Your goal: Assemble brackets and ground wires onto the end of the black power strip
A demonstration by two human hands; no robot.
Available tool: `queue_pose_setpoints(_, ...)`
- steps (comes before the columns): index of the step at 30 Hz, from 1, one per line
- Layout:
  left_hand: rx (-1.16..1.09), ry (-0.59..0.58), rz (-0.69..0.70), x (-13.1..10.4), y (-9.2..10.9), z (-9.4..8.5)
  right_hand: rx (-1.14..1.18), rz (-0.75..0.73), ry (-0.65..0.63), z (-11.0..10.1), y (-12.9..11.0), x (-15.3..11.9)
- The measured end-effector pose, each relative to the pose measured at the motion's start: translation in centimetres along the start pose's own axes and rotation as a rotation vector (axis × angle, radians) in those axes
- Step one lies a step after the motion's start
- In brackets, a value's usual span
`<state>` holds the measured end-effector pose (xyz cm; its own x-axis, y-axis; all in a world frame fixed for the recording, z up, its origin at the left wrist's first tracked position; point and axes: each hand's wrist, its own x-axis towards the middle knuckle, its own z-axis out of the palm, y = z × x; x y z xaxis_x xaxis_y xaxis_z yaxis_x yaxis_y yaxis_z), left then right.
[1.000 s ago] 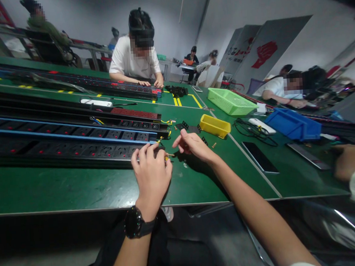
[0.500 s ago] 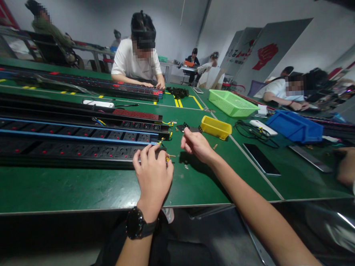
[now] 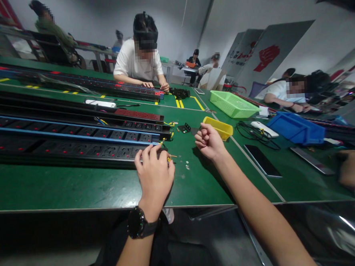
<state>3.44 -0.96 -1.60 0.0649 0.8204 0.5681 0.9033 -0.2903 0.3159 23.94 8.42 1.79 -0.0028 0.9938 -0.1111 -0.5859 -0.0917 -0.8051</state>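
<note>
My left hand (image 3: 154,168) lies over the end of the nearest black power strip (image 3: 91,150), its curved fingers across the top and its thumb by the end. Beside that thumb, a yellow wire end (image 3: 168,159) and a thin brass-coloured piece (image 3: 173,156) stick out of the strip. My right hand (image 3: 210,143) is raised over the table with its fingers curled together, in front of the yellow bin (image 3: 225,132). Whatever it may hold is hidden. Left of it lie a small black bracket (image 3: 185,127) and a few tiny pale bits (image 3: 187,165).
More long power strips (image 3: 128,116) lie behind the nearest one. A green basket (image 3: 234,103), a blue bin (image 3: 296,127), a coiled black cable (image 3: 255,134) and a phone (image 3: 262,160) are to the right. Across the table a co-worker (image 3: 141,59) handles another strip.
My right hand has drawn back to the right, away from the black bracket and towards the yellow bin, fingers still curled. The left hand stays on the power strip.
</note>
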Motion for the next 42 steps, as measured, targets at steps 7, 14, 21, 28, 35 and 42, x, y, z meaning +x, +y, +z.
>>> queue_pose_setpoints(7,-0.017,0.001,0.002,-0.04,0.00,-0.11,-0.058,0.047,0.060,0.15,0.65,0.04)
queue_pose_setpoints(14,-0.038,-0.002,-0.002,-0.01,0.04,-0.22,-0.151,-0.029,0.028,-0.24,0.30,0.17)
queue_pose_setpoints(21,-0.027,-0.010,-0.001,-0.05,0.01,-0.18,-0.096,0.018,0.089,0.03,0.91,0.17)
queue_pose_setpoints(28,-0.030,-0.002,-0.002,-0.12,0.01,-0.09,-0.123,0.005,0.079,-0.08,0.81,0.14)
queue_pose_setpoints(35,-0.033,-0.003,-0.005,-0.12,0.06,-0.17,-0.176,-0.018,0.069,-0.29,0.88,0.27)
queue_pose_setpoints(42,-0.041,0.003,-0.004,-0.12,0.06,-0.12,-0.177,-0.017,0.085,-0.25,0.91,0.29)
